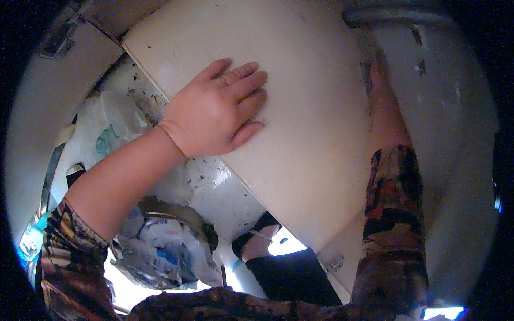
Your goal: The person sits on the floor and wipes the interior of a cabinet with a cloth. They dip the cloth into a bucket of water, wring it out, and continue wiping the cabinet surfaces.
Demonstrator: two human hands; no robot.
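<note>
My left hand [219, 104] lies back up against a broad cream-coloured panel [305, 132], its fingers a little spread, a thin ring on one finger. It grips nothing. Further right, my right forearm reaches up along the panel's shaded side. My right hand [376, 66] is dark and blurred there, so its fingers and anything in them cannot be made out. Near it, at the upper right, runs a thick grey tube-like rim or pipe [397, 18].
Left of the panel, a dirty pale surface [209, 176] carries dark debris. Clear plastic bags [116, 116] lie behind my left forearm. Below it, a round container's rim [172, 208] surrounds a printed plastic bag [168, 248]. A grey wall [449, 160] stands on the right.
</note>
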